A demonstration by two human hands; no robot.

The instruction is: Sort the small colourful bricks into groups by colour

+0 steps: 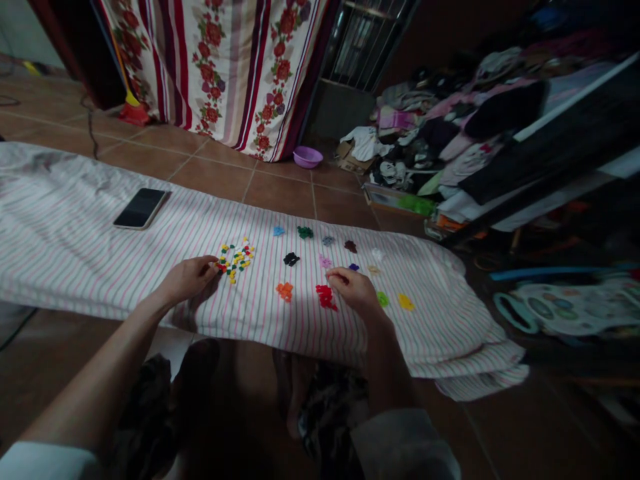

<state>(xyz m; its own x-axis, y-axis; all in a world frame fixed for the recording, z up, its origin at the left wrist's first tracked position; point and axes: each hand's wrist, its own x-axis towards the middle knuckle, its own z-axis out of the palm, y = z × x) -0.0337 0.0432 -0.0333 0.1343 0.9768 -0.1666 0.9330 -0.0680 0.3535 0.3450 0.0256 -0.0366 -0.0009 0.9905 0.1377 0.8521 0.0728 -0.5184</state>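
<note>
And here we see pale, loose sleeves ending below the elbow, both hands bare, and down below, dark camouflage-patterned legwear with blotchy grey patches in shadow.

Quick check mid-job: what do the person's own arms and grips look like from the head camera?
The left grip and right grip are human hands, ungloved, with no watch or bracelet visible. The left sleeve and right sleeve look plain and pale, ending well above the wrists; the right one's opening looks wide. No cables or markings show.
</note>
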